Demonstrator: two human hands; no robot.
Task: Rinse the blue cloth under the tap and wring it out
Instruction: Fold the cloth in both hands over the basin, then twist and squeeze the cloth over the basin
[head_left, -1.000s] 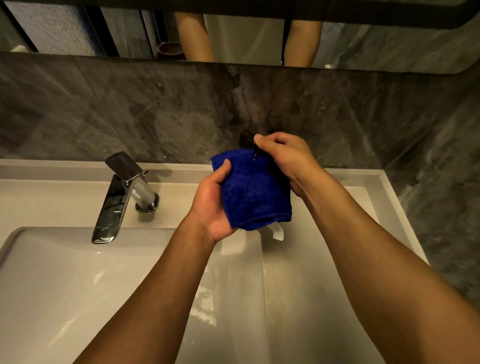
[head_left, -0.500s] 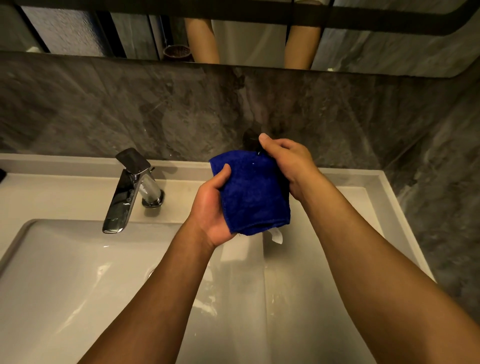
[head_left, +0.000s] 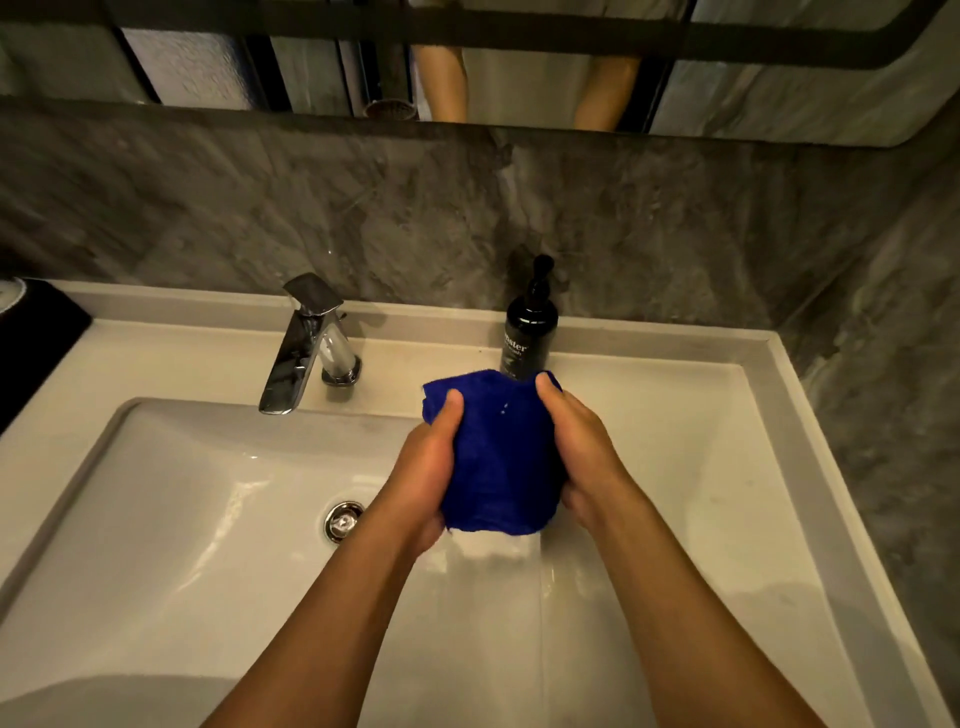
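Note:
The blue cloth (head_left: 501, 457) is folded into a thick pad and held above the right part of the white sink basin (head_left: 171, 519). My left hand (head_left: 423, 478) grips its left side, thumb on top. My right hand (head_left: 582, 452) grips its right side, thumb over the upper edge. The chrome tap (head_left: 304, 345) stands to the left of the cloth on the sink's back ledge; no water runs from its spout. The fingers of both hands are hidden behind the cloth.
A black pump bottle (head_left: 530, 327) stands on the ledge just behind the cloth. The drain (head_left: 343, 519) lies in the basin left of my left wrist. A dark object (head_left: 31, 343) sits at the far left edge. Grey stone wall and a mirror rise behind.
Both hands have brought the cloth lower and nearer to me, uncovering the pump bottle. My right hand has shifted from pinching the top corner to gripping the cloth's right side.

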